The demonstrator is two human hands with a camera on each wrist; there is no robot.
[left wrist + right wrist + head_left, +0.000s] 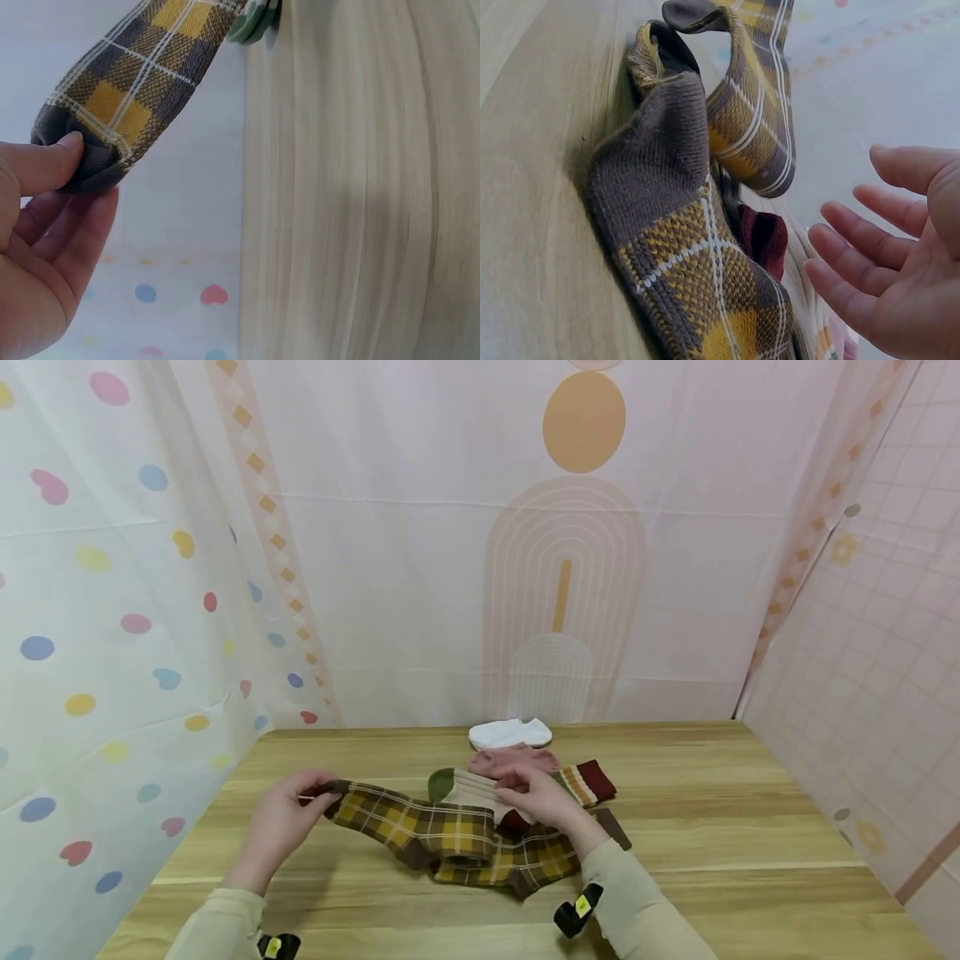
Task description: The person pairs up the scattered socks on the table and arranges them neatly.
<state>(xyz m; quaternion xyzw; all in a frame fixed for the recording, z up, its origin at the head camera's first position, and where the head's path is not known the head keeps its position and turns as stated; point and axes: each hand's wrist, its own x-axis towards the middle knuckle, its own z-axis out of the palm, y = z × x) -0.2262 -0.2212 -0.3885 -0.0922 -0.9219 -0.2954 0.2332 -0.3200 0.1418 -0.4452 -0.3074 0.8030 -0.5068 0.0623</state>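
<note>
My left hand [285, 818] pinches the dark toe of a yellow and brown plaid sock [382, 814], thumb on one side and fingers on the other. That sock stretches to the right, raised off the table at the toe, its other end folded over on the pile. Beneath it lies a second plaid sock [720, 300], with a brown heel. Over the pile hovers my right hand [551, 797], its fingers relaxed and apart with nothing between them in the right wrist view. Next to it are a cream sock [468, 787] with a green toe and a striped, maroon-ended sock part [596, 782].
Behind these lie a pink sock [513, 760] and a white low-cut sock [510, 734], toward the back edge of the wooden table [720, 860]. Patterned cloth hangs [390, 568] along the back and both sides. A black band [577, 910] is on my right wrist.
</note>
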